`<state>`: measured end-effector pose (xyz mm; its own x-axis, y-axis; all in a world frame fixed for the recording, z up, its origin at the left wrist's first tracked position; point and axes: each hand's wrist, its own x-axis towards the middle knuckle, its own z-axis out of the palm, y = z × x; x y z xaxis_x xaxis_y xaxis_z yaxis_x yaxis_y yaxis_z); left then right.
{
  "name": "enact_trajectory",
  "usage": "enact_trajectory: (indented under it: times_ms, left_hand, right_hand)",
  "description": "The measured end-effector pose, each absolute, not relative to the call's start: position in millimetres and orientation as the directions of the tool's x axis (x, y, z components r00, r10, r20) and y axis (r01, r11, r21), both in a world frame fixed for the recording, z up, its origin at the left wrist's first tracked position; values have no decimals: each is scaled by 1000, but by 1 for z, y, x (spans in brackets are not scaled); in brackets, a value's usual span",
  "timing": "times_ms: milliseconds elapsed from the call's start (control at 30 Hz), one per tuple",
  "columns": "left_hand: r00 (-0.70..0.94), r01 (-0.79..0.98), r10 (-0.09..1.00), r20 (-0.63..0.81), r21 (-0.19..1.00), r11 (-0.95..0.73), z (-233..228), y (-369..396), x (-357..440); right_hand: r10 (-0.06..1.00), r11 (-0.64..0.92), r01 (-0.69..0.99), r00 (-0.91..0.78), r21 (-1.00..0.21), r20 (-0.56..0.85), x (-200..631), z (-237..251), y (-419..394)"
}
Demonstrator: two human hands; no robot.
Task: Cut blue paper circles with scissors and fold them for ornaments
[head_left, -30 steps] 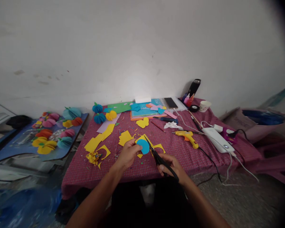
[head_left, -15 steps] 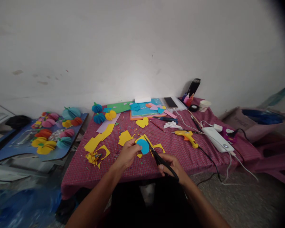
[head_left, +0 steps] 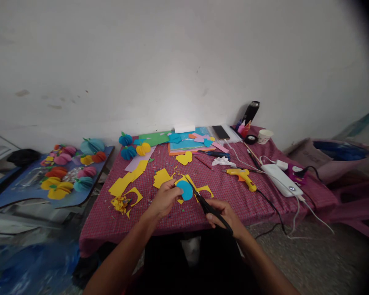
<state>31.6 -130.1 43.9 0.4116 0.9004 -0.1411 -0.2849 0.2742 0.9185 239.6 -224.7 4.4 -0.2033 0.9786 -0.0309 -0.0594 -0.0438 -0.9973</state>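
Blue paper disc (head_left: pixel 185 190), backed by a yellow sheet, was pinched at its left edge by the left hand (head_left: pixel 165 199) above the front edge of the checked tablecloth (head_left: pixel 233 196). Black scissors (head_left: pixel 206 206) sat gripped in the right hand (head_left: pixel 225 214), blades parted narrowly along the disc's right rim. Yellow offcuts (head_left: pixel 126 182) lay left of the disc on the cloth. A yellow glue gun (head_left: pixel 243 177) rested to the disc's right, and a white power strip (head_left: pixel 281 180) lay beyond the gun.
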Motion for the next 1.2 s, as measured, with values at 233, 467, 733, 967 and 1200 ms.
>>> enact_trajectory:
  times_ms: [233, 467, 733, 967, 1200]
  left_hand:
    - [418, -241, 892, -173, 925, 293, 48, -129, 30]
    - [435, -217, 888, -152, 939, 267, 46, -128, 28]
    - [465, -148, 872, -151, 958, 245, 45, -130, 28]
    - [470, -131, 873, -132, 967, 217, 41, -129, 25]
    - [487, -124, 862, -142, 965, 229, 42, -129, 25]
  right_hand:
    - [972, -32, -34, -233, -999, -23, 245, -4, -225]
    - [964, -54, -62, -262, -997, -35, 243, 2, -226]
    - [965, -49, -127, -261, -991, -14, 237, 5, -225]
    - [964, -38, -119, -267, -992, -5, 239, 5, -224]
    - [968, -35, -101, -251, -994, -9, 239, 4, -224]
